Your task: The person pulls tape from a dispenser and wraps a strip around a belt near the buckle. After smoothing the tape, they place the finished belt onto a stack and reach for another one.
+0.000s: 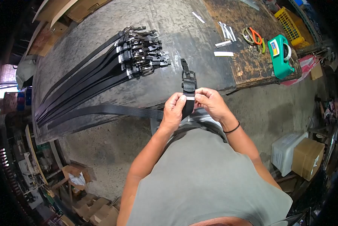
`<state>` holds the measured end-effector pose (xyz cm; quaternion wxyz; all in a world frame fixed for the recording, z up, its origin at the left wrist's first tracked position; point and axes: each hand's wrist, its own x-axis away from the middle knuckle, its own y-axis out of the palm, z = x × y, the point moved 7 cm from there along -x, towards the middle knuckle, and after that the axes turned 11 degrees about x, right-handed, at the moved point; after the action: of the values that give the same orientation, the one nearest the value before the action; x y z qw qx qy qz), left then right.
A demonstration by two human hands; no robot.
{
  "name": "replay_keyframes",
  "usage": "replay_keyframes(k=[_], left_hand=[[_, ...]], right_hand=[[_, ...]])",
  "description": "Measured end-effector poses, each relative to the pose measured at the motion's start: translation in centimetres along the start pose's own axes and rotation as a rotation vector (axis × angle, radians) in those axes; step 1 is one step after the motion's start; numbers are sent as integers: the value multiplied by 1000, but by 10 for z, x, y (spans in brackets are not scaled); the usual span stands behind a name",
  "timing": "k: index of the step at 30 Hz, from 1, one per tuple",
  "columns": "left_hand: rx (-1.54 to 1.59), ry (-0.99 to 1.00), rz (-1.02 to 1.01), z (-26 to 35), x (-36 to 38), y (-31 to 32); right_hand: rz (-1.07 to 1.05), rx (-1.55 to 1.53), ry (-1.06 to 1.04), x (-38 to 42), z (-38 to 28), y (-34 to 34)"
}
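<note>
A black webbing strap (pixel 118 110) runs from the left along the table's near edge to my hands. Its end with a dark metal buckle (pixel 189 75) lies over the edge, pointing away from me. Across the strap, just below the buckle, sits a narrow white strip (pixel 190 97). My left hand (pixel 172 109) is closed on the strap's left side, thumb on the strip's end. On the other side, my right hand (pixel 213 104) pinches the strap and strip between thumb and fingers. The fingertips behind the strap are mostly hidden.
Several similar straps (pixel 90 77) lie bundled on the dark table (pixel 199 41), their metal clips (pixel 144 52) grouped together. Loose white strips (pixel 225 32), orange-handled scissors (pixel 256 36) and a green tape dispenser (pixel 277 60) lie to the right. A cardboard box (pixel 308 158) stands at lower right.
</note>
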<state>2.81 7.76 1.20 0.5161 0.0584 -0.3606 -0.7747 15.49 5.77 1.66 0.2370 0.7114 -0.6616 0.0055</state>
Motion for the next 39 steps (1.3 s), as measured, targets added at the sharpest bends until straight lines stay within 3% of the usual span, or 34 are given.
replay_keyframes(k=[8, 16, 29, 39], left_hand=[[-15, 13, 31, -6, 1, -7], [-290, -30, 43, -3, 3, -18], [-234, -103, 62, -5, 1, -23], [-249, -22, 118, -4, 3, -21]], right_hand=[[57, 119, 24, 5, 8, -6], [112, 299, 50, 4, 4, -5], [125, 339, 96, -2, 6, -4], [169, 363, 32, 0, 9, -4]])
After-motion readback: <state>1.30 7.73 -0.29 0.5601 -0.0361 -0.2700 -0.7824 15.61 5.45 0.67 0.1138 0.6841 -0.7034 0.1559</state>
